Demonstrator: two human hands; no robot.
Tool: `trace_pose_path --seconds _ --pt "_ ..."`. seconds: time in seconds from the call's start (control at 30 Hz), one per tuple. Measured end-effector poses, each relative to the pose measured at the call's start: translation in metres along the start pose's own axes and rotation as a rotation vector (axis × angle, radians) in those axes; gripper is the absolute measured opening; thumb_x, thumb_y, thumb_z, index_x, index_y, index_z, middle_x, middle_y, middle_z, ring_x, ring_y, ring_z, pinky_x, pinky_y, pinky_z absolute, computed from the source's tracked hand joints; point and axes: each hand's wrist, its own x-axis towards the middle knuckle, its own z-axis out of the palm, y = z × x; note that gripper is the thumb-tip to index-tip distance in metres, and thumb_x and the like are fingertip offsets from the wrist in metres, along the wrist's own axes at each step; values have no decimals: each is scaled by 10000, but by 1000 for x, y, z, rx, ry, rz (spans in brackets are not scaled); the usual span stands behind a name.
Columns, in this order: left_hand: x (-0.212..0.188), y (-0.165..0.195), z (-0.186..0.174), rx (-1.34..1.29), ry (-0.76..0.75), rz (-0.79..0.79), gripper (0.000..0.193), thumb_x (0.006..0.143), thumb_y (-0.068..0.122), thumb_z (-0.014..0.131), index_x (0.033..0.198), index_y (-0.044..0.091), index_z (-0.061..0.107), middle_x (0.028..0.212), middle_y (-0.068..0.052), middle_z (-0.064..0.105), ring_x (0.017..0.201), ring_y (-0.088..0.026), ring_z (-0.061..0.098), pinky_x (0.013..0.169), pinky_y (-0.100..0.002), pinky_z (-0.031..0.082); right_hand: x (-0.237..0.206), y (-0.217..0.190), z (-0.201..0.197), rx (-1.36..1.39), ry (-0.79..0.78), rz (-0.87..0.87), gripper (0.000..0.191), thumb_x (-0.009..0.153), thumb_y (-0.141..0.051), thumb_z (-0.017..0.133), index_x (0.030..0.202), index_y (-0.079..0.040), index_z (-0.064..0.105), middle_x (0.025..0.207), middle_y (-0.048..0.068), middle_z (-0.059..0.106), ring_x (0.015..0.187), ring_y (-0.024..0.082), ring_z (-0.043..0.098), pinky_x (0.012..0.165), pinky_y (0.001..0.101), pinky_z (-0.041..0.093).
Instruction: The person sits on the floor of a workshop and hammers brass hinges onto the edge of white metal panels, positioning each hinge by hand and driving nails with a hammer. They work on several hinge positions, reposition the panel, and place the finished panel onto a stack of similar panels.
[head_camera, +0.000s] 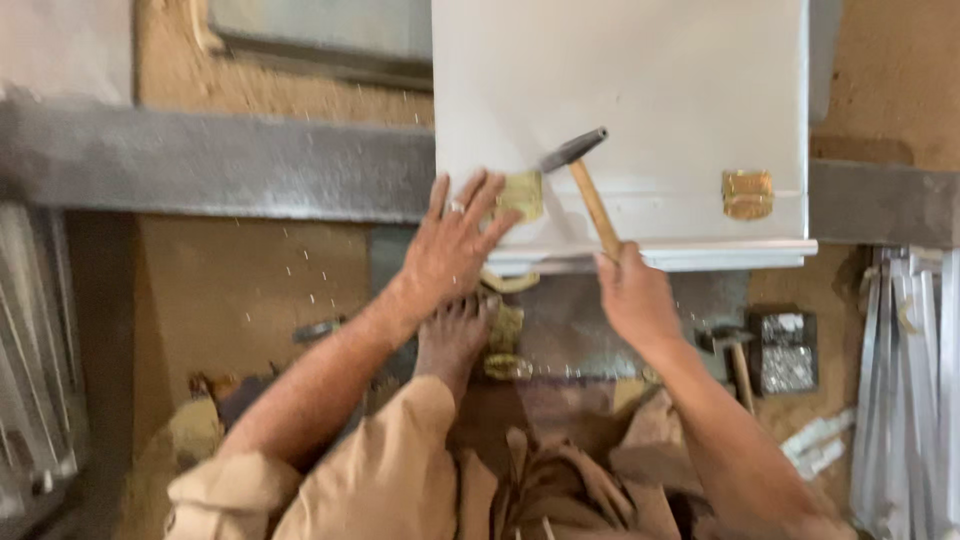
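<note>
My right hand (632, 296) grips the wooden handle of a hammer (583, 176), whose dark metal head is raised over a pale grey metal panel (640, 90). A brass-coloured hinge piece (521, 194) at the panel's lower left lies under the fingertips of my left hand (455, 240), which is pressed flat with a ring on one finger. A second brass hinge (748, 194) sits at the panel's lower right. My bare foot (452, 335) rests below the panel's front edge, beside more brass pieces (505, 340).
A second hammer (735, 355) and a small box of screws or nails (786, 352) lie at the right. Grey metal strips (915, 380) are stacked at the far right. A long metal bar (220, 165) crosses the left, with more metal sections (35, 350) below.
</note>
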Motion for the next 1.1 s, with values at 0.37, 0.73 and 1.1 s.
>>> trace_pose_path --seconds 0.37,0.73,1.1 --pt "0 -2 12 -36 16 -7 677 841 48 630 1478 223 483 1636 -170 280 1528 -356 250 1225 -665 138 -42 -17 -59 881 913 -717 336 1097 -359 522 983 -44 549 668 138 569 602 307 560 536 412 426" --pt "-5 7 -4 79 149 40 526 839 124 644 1360 183 598 1585 -133 372 1474 -340 353 1198 -649 244 -91 153 -1 217 -135 88 444 922 -412 627 776 8 628 525 176 558 445 280 570 430 424 466" --pt "28 36 -83 143 197 184 306 748 124 765 1043 83 695 1390 -213 524 1174 -333 575 957 -453 504 -82 177 30 482 -323 372 268 938 -9 561 1153 23 718 1034 150 777 927 257 767 830 393 617"
